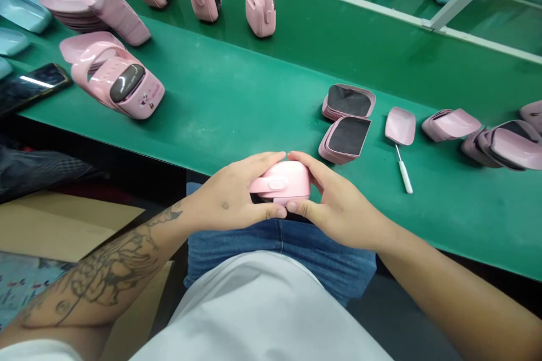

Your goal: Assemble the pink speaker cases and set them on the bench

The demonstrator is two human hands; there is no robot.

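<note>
At the table's front edge, a pink plastic device with a carry handle is gripped on both sides. My left hand wraps its handle end, thumb along the near side. On the opposite end my right hand closes round it, and the two thumbs nearly meet. The palms hide much of the device. Just beyond my right hand stand two stacks of pink shells with dark inner panels. A single pink shell lies to their right, by a small white-handled screwdriver.
A similar pink device with a dark window rests at left, near a phone and stacked pink trays. Pink devices line the green back ledge. More pink shells stand at right. Cardboard is below left.
</note>
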